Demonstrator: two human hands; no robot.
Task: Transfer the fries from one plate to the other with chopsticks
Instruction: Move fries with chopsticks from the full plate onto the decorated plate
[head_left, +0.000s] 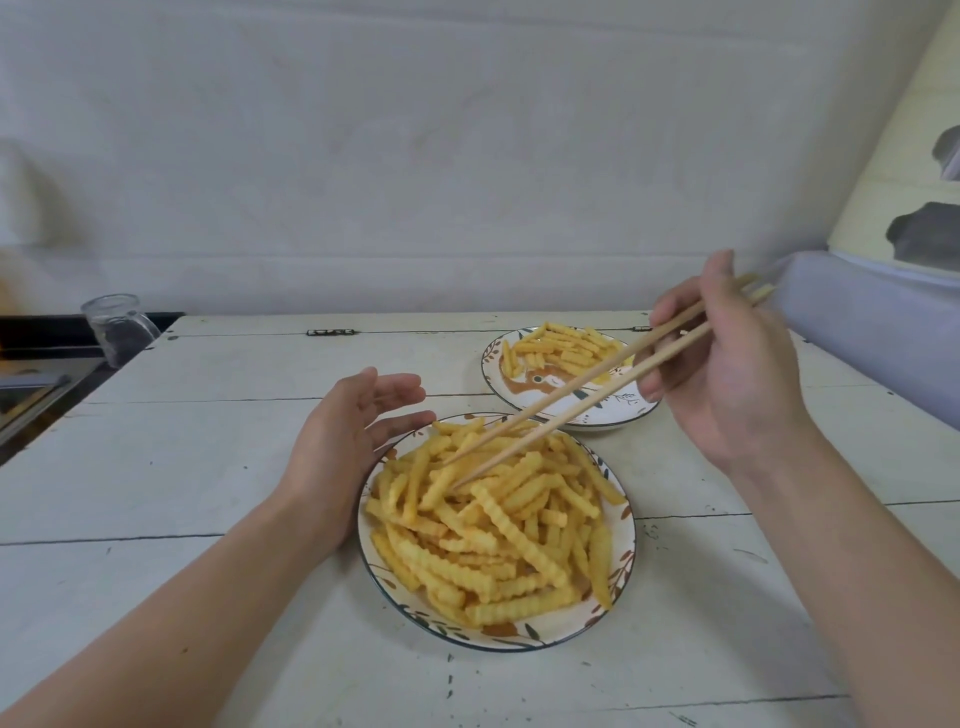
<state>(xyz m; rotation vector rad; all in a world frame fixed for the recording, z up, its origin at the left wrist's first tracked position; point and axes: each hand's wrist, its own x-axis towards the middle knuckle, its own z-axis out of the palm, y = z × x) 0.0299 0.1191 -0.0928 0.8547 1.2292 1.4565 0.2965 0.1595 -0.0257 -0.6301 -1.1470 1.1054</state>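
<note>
Fries (498, 525) mostly remain heaped on the near plate (626, 551), only a few lying on the far plate (608, 415), as the right hand (727, 364) grips chopsticks (571, 400) into the heap and the left hand (337, 441) rests open beside it.

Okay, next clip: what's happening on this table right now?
A person is moving crinkle-cut fries between two round patterned plates on a white wooden table. The right hand holds a pair of light wooden chopsticks, tips down in the heaped near plate, slightly apart, no fry lifted yet. The left hand rests open against that plate's left rim. The far plate holds a small pile of fries. A clear glass jar stands at the table's far left.
</note>
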